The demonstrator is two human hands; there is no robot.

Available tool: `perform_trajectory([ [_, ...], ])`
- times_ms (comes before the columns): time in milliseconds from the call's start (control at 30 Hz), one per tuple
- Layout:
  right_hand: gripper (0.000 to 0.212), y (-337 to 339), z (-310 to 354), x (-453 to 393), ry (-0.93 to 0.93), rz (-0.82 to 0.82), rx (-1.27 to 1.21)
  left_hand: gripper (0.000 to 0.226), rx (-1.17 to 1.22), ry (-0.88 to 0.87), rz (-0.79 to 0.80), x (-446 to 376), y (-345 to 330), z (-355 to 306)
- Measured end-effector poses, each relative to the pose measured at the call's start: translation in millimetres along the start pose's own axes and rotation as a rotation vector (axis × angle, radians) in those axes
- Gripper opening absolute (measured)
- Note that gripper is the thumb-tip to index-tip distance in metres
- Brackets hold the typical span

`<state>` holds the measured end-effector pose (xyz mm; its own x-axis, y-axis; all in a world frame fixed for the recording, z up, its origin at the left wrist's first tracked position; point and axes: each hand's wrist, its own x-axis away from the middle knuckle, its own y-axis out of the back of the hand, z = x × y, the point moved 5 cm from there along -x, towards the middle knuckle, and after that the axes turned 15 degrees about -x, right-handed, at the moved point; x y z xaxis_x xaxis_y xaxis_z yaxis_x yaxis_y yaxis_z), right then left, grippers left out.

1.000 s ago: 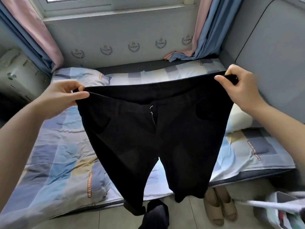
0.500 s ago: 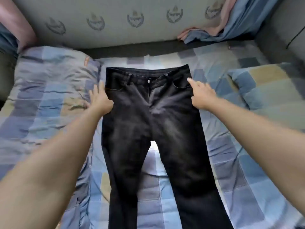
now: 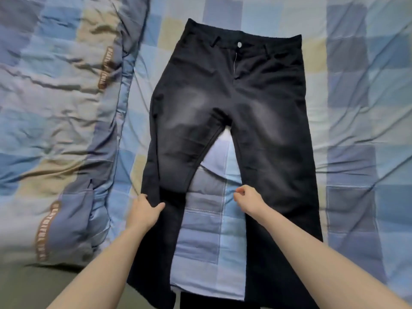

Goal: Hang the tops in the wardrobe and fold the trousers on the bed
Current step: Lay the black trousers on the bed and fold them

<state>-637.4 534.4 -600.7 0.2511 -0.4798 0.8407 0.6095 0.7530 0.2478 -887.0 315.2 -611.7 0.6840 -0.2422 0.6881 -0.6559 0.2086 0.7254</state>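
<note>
A pair of faded black trousers (image 3: 234, 103) lies flat and front-up on the bed (image 3: 356, 130), waistband far from me, legs spread apart and running off the near edge. My left hand (image 3: 145, 211) grips the outer edge of the left leg around knee height, thumb on top of the cloth. My right hand (image 3: 247, 198) hovers at the inner edge of the right leg with its fingers curled; I cannot tell whether it pinches the cloth.
A blue, grey and tan checked quilt (image 3: 55, 130) lies bunched along the left of the bed. The checked sheet shows between the trouser legs and to the right. A dark mattress edge (image 3: 44, 286) shows at lower left.
The trousers went from held up in the air to laid flat on the bed. My hands have slid from the hips down to knee height, and my view has moved closer.
</note>
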Motion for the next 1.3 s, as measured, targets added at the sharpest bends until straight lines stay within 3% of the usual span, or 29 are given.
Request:
perform_trajectory([
  [100,0.012,-44.4,-11.1,-4.0,-0.025,0.073,-0.081,0.075,-0.104,0.073,-0.081,20.9,-4.6,-0.7],
  [233,0.023,-99.5,-19.2,11.4,-0.074,0.13,-0.178,0.058,-0.238,0.084,-0.073,32.8,-18.4,6.1],
  [333,0.016,-138.6,-33.3,20.8,-0.139,0.151,-0.337,0.047,-0.138,0.085,-0.057,30.9,-24.7,23.4],
  [467,0.015,-185.4,-50.7,37.0,-0.178,0.147,-0.457,0.028,0.207,0.036,-0.026,31.1,-13.3,54.3],
  [567,0.032,-218.5,-55.0,64.4,-0.205,0.209,-0.577,0.022,0.481,0.085,0.107,31.6,-9.2,91.2],
  [633,0.032,-237.5,-58.0,88.6,-0.231,0.324,-0.591,0.025,0.478,0.103,0.109,32.8,-3.6,113.7],
  [700,0.03,-253.6,-70.6,110.3,-0.204,0.394,-0.525,0.021,0.308,0.054,0.056,31.4,1.6,135.9],
  [767,0.026,-257.8,-82.2,126.4,-0.146,0.386,-0.498,0.011,0.096,0.047,0.03,33.9,5.0,150.3],
  [833,0.026,-250.6,-93.4,140.0,-0.118,0.335,-0.54,0.005,0.067,0.085,0.099,39.2,3.3,160.7],
  [967,0.02,-215.4,-101.5,163.2,0.01,0.15,-0.67,0.024,0.512,0.012,0.525,60.5,-3.8,162.4],
  [1033,0.012,-202.9,-104.2,171.8,0.058,0.1,-0.682,0.024,0.545,-0.029,0.608,64.0,-7.2,168.1],
  [1100,0.007,-201.8,-113.5,173.6,0.072,0.089,-0.608,0.024,0.414,-0.069,0.547,61.7,-15.0,174.8],
  [1200,0.011,-220.4,-131.3,171.8,0.003,0.203,-0.424,0.027,0.173,-0.166,0.414,59.2,-27.4,174.1],
  [1300,0.021,-227.3,-132.5,173.5,-0.023,0.264,-0.479,0.03,0.23,-0.176,0.414,59.4,-34.1,178.7],
])
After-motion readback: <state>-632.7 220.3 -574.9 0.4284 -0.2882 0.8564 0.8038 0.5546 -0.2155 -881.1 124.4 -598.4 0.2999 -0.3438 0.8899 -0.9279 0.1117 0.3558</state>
